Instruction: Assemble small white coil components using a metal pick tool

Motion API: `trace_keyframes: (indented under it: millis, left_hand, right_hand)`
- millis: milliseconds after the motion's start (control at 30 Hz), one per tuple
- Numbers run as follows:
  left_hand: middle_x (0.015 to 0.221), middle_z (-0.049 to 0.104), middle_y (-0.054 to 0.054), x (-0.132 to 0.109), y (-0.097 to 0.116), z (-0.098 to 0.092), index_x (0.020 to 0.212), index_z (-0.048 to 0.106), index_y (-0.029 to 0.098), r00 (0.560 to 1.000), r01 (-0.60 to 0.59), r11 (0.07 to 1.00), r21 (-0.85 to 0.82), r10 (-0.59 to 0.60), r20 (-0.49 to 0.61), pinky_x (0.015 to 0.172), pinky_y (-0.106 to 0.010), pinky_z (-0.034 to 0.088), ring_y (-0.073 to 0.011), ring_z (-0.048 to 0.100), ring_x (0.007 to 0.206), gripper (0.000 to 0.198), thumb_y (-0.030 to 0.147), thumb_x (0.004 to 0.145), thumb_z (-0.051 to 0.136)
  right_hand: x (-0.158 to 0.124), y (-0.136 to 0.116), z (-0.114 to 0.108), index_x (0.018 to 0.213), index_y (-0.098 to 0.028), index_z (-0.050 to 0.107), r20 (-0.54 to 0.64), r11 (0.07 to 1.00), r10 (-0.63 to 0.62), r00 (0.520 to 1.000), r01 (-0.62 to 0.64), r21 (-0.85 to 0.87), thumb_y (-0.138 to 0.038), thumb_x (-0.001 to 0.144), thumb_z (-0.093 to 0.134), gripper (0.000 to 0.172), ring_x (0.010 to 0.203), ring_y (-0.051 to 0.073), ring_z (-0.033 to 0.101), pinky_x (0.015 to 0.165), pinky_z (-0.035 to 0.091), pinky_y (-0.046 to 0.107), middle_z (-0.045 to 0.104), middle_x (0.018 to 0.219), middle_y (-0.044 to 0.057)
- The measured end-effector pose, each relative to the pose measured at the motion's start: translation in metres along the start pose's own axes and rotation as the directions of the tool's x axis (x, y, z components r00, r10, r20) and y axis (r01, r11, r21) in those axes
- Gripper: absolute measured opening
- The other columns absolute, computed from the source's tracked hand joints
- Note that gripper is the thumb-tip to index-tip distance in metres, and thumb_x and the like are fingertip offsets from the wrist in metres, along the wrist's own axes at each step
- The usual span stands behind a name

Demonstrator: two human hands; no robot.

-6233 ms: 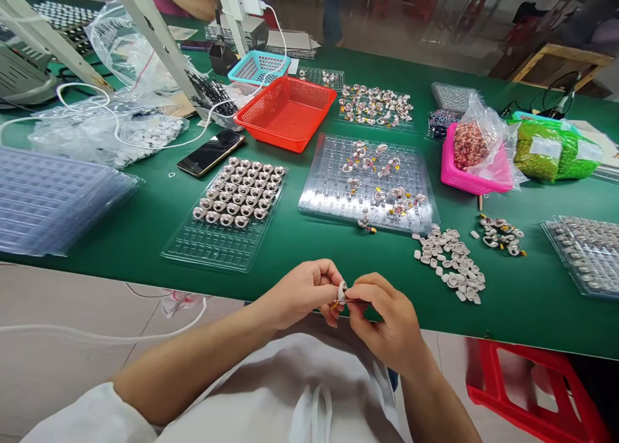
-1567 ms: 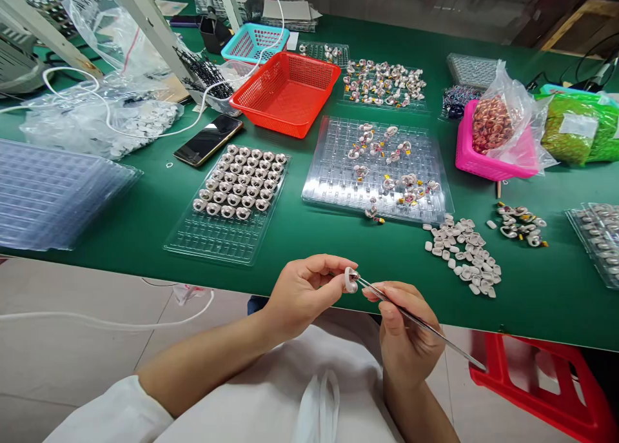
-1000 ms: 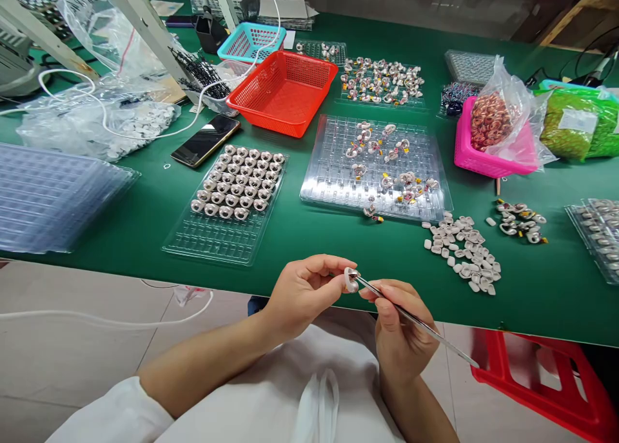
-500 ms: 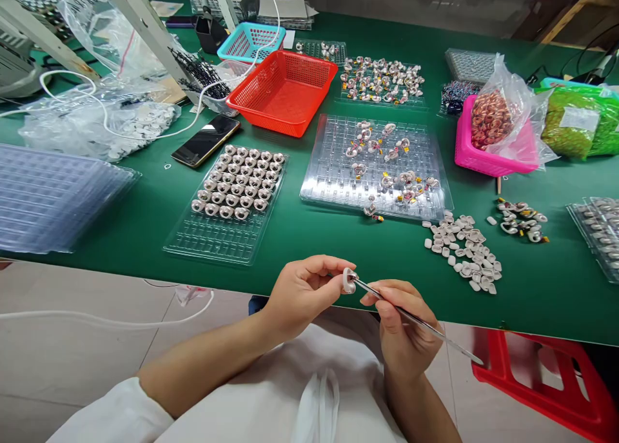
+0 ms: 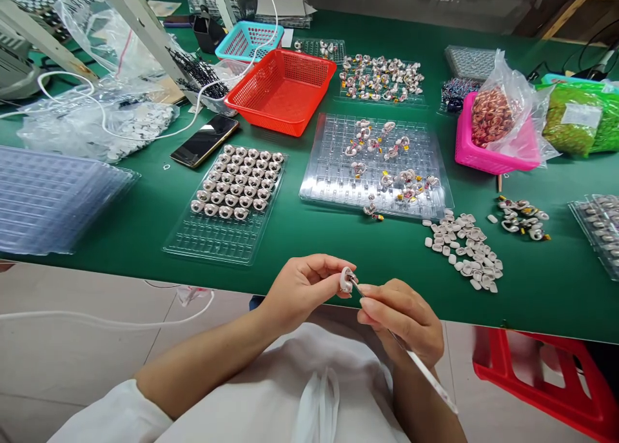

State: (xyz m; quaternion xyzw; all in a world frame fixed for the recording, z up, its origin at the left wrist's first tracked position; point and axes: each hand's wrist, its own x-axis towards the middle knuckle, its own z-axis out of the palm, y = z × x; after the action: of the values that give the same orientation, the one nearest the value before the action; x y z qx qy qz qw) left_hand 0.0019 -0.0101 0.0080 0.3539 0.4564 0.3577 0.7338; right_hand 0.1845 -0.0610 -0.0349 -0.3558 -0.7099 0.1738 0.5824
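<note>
My left hand pinches a small white curved part between thumb and fingertips, just off the table's front edge. In my right hand is a thin metal tool, its tip touching the inner side of the curved part. The exact contact at the tip is too small to make out. Rows of similar parts sit in a clear tray at the left. Beyond my hands, a stack of clear trays bears scattered parts with yellow bits. White caps lie loose to the right.
A red basket, a blue basket and a phone are at the back left. A pink basket holds a bag of copper-coloured parts. Stacked trays lie far left; a red stool stands below the table at right.
My right hand has turned, and the tool's rear end has swung down and towards me. My fingers now sit closer to the curved part, which has tilted slightly in my left hand.
</note>
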Motion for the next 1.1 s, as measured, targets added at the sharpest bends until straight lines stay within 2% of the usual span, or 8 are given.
trace_keyframes:
  millis: [100, 200, 467, 667, 800, 900, 1000, 1100]
  left_hand:
    - [0.071, 0.079, -0.001, -0.001, -0.002, 0.002, 0.085, 0.082, 0.016, 0.999, -0.035, 0.999, -0.005, 0.035, -0.008, 0.066, -0.018, 0.059, -0.0115, 0.072, 0.066, 0.014, 0.018, 0.071, 0.085]
    - [0.076, 0.081, -0.002, -0.001, -0.004, 0.004, 0.085, 0.083, 0.016, 0.994, -0.099, 0.995, 0.026, 0.100, -0.035, 0.067, -0.018, 0.060, -0.0121, 0.073, 0.069, 0.014, 0.016, 0.071, 0.084]
    - [0.078, 0.082, -0.005, -0.001, -0.010, 0.003, 0.086, 0.082, 0.015, 0.972, -0.198, 0.965, 0.172, 0.216, -0.091, 0.070, -0.019, 0.061, -0.0152, 0.076, 0.071, 0.015, 0.013, 0.071, 0.081]
    - [0.077, 0.082, -0.004, 0.001, -0.010, 0.004, 0.084, 0.083, 0.016, 0.976, -0.186, 0.973, 0.137, 0.199, -0.091, 0.069, -0.017, 0.060, -0.0136, 0.076, 0.071, 0.014, 0.012, 0.070, 0.081]
    - [0.076, 0.082, -0.002, 0.001, -0.008, 0.002, 0.084, 0.083, 0.017, 0.991, -0.127, 0.991, 0.031, 0.128, -0.041, 0.067, -0.016, 0.060, -0.0119, 0.075, 0.069, 0.013, 0.013, 0.071, 0.083]
    - [0.074, 0.082, -0.002, 0.000, -0.006, 0.001, 0.083, 0.083, 0.017, 0.996, -0.091, 0.996, -0.004, 0.091, -0.017, 0.066, -0.015, 0.060, -0.0112, 0.075, 0.067, 0.012, 0.014, 0.072, 0.083]
    - [0.073, 0.081, -0.002, 0.000, -0.004, 0.001, 0.083, 0.083, 0.016, 0.996, -0.085, 0.996, 0.003, 0.085, -0.025, 0.066, -0.016, 0.060, -0.0116, 0.074, 0.066, 0.011, 0.014, 0.072, 0.083]
    - [0.073, 0.082, -0.003, 0.000, -0.005, 0.002, 0.083, 0.083, 0.016, 0.992, -0.120, 0.992, 0.032, 0.121, -0.044, 0.065, -0.018, 0.061, -0.0126, 0.075, 0.066, 0.012, 0.014, 0.072, 0.083]
  right_hand:
    - [-0.009, 0.000, 0.005, 0.122, -0.027, 0.073, -0.089, 0.978, 0.186, 0.978, -0.175, 0.117, -0.010, 0.092, 0.070, 0.035, 0.076, 0.019, 0.075, 0.057, 0.060, 0.033, 0.079, 0.107, 0.007]
    - [-0.016, -0.004, 0.016, 0.117, -0.028, 0.074, -0.206, 0.903, 0.389, 0.898, -0.327, 0.278, -0.010, 0.093, 0.066, 0.031, 0.079, 0.019, 0.074, 0.054, 0.060, 0.030, 0.078, 0.102, 0.006]
    - [-0.011, -0.011, 0.027, 0.109, -0.024, 0.076, -0.270, 0.836, 0.506, 0.819, -0.390, 0.386, -0.008, 0.094, 0.065, 0.024, 0.067, 0.014, 0.069, 0.055, 0.059, 0.029, 0.077, 0.098, 0.004]
    - [-0.015, -0.010, 0.026, 0.113, -0.027, 0.075, -0.275, 0.891, 0.431, 0.859, -0.358, 0.278, -0.008, 0.093, 0.065, 0.029, 0.075, 0.017, 0.072, 0.048, 0.058, 0.027, 0.078, 0.099, 0.005]
    - [-0.020, -0.005, 0.018, 0.124, -0.029, 0.071, -0.213, 0.979, 0.202, 0.956, -0.198, 0.040, -0.009, 0.091, 0.069, 0.038, 0.084, 0.021, 0.075, 0.057, 0.063, 0.032, 0.079, 0.108, 0.007]
    - [-0.020, -0.002, 0.011, 0.128, -0.029, 0.070, -0.116, 0.995, 0.082, 0.990, -0.088, -0.050, -0.011, 0.092, 0.070, 0.041, 0.082, 0.021, 0.077, 0.064, 0.062, 0.036, 0.079, 0.112, 0.007]
    - [-0.019, -0.001, 0.009, 0.126, -0.029, 0.071, -0.117, 0.994, 0.104, 0.988, -0.105, -0.005, -0.010, 0.091, 0.070, 0.040, 0.083, 0.022, 0.077, 0.064, 0.062, 0.036, 0.080, 0.110, 0.007]
    - [-0.017, -0.003, 0.012, 0.120, -0.028, 0.073, -0.173, 0.968, 0.240, 0.955, -0.222, 0.120, -0.010, 0.091, 0.070, 0.035, 0.081, 0.021, 0.076, 0.059, 0.063, 0.034, 0.079, 0.107, 0.007]
